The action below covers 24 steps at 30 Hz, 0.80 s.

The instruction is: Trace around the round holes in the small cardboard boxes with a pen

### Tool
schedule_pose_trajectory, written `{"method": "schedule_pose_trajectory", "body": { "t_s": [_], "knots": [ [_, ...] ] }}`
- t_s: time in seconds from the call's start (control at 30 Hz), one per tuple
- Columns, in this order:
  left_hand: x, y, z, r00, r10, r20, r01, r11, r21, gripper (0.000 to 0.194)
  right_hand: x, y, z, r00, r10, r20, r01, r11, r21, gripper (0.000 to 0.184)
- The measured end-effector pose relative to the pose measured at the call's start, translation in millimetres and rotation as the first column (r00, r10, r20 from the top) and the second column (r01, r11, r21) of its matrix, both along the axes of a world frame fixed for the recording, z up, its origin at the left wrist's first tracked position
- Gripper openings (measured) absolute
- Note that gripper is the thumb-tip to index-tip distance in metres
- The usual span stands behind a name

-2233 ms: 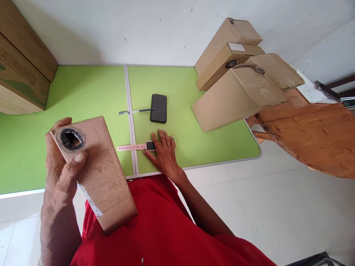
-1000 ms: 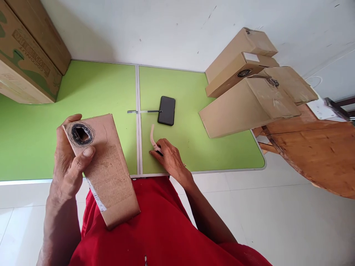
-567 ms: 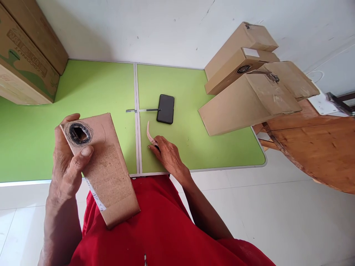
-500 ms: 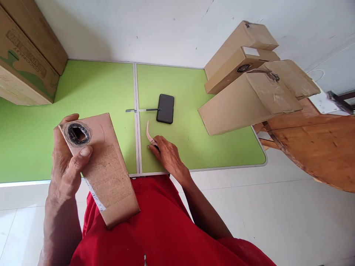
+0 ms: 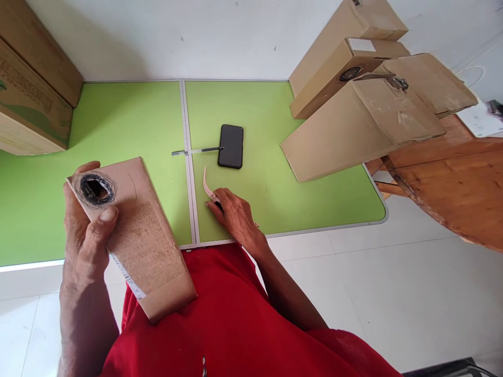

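Observation:
My left hand [image 5: 84, 238] grips a long brown cardboard box [image 5: 139, 246] near its top, thumb beside a black-scribbled hole [image 5: 95, 189]. The box tilts down toward my red shirt. My right hand [image 5: 233, 214] rests on the green table [image 5: 126, 131] with its fingers closed on a pink smartwatch [image 5: 208, 188]. One pink strap curls upward out of the fingers and the watch face is mostly hidden.
A black phone [image 5: 231, 146] and a pen [image 5: 196, 151] lie just beyond the watch. Several cardboard boxes [image 5: 361, 115] are stacked at the right table end, over a wooden surface [image 5: 451, 178]. Large printed cartons [image 5: 27, 99] stand at the far left. White tiled floor lies below.
The watch lay flat under my right hand's spread fingers; now the fingers have closed on it and one strap stands up. The box in my left hand has barely moved.

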<state>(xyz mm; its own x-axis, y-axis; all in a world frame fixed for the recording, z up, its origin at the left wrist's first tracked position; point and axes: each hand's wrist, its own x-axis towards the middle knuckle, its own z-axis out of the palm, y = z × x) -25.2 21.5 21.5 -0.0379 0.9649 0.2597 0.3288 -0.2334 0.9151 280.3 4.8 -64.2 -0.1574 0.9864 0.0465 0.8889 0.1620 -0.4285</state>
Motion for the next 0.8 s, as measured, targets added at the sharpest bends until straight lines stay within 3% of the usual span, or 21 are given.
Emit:
{"method": "schedule_pose_trajectory", "body": {
  "t_s": [0.1,0.33,0.8],
  "knots": [
    [0,0,0.8,0.997,0.010,0.076,-0.008,0.999,-0.034,0.081,-1,1,-0.8,1.000,-0.008,-0.001,0.008,1.000,0.000,0.014],
    [6,-3,5.1,0.995,0.002,0.096,0.002,0.999,-0.042,0.072,-2,0,-3.1,1.000,-0.013,-0.011,0.013,1.000,0.022,0.013],
    [6,3,1.2,0.981,0.000,0.193,0.004,1.000,-0.023,0.074,4,2,-13.7,0.998,-0.030,-0.048,0.035,0.994,0.107,0.022]
  ]
}}
